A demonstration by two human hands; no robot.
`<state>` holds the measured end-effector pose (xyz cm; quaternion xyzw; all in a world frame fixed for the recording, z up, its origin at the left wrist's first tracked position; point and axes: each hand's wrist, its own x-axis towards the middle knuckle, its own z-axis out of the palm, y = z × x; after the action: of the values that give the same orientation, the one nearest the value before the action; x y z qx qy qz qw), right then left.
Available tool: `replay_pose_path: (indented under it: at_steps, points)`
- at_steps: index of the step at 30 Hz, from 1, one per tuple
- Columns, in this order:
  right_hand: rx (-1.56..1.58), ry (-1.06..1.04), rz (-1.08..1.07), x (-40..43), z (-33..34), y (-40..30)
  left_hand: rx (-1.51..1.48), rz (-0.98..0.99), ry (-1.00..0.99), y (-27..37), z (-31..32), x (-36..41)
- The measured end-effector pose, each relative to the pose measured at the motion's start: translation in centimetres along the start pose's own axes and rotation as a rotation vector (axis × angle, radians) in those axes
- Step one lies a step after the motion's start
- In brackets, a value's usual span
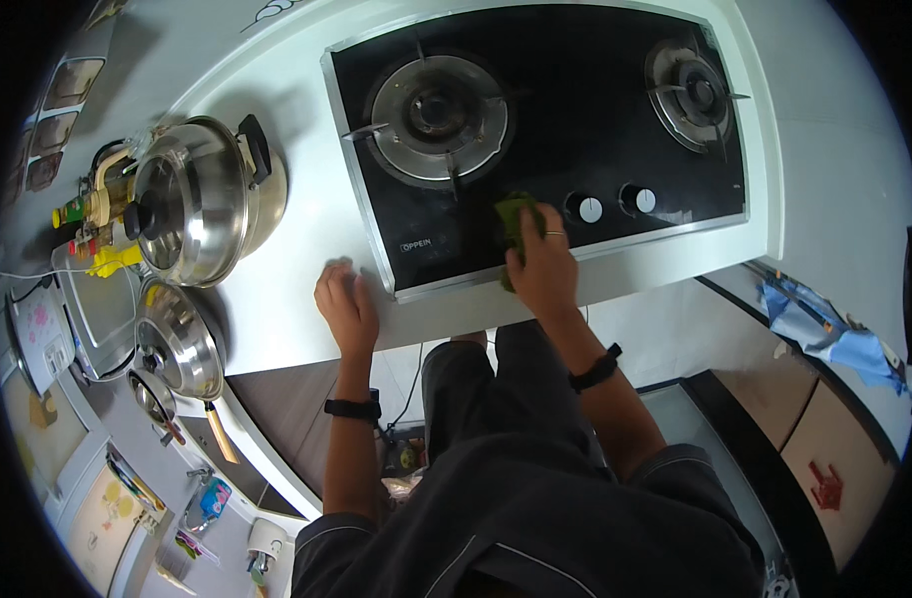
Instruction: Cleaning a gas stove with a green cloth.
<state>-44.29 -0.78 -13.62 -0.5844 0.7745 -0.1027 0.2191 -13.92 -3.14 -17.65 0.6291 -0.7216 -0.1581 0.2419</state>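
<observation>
A dark green cloth (517, 213) is gripped in my right hand (547, 261) and pressed on the black glass gas hob (575, 127), near its front edge and left of two control knobs (590, 210). Part of the cloth is hidden under my fingers. My left hand (347, 306) rests with curled fingers on the white countertop (299, 232), just off the hob's front left corner, and I see nothing in it. The hob has a large left burner (439, 118) and a smaller right burner (693, 97), each with metal pan supports.
Left on the counter stand a lidded steel pot (202, 202), a lidded pan (179, 340) with a wooden handle, and a small saucepan (152, 396). Several bottles (90, 209) crowd behind the pot. A sink (202, 504) lies at lower left. Blue cloth (822, 325) hangs at right.
</observation>
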Motion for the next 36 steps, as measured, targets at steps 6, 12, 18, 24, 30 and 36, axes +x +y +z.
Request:
replay_pose_path:
  at_steps: [6,12,18,24,30,36]
  points:
    - [-0.025,0.033,-0.057,0.2,0.1,1.8,-0.254,0.029,0.04,7.4,-0.8,11.1]
    - [0.01,0.039,-0.059,0.2,0.7,1.3,-0.065,0.087,-0.095,5.8,1.7,19.3]
    - [0.044,0.081,-0.093,0.4,0.8,2.0,-0.243,-0.136,-0.274,4.0,2.6,20.8]
    - [0.07,0.054,-0.075,0.4,0.8,2.2,-0.415,0.014,-0.299,5.4,0.2,21.4]
    - [0.071,0.11,-0.105,0.5,0.9,2.6,-0.37,0.15,-0.286,11.3,-2.5,21.5]
    - [0.078,0.057,-0.101,0.4,1.0,2.4,-0.261,0.231,-0.26,16.4,-3.2,21.8]
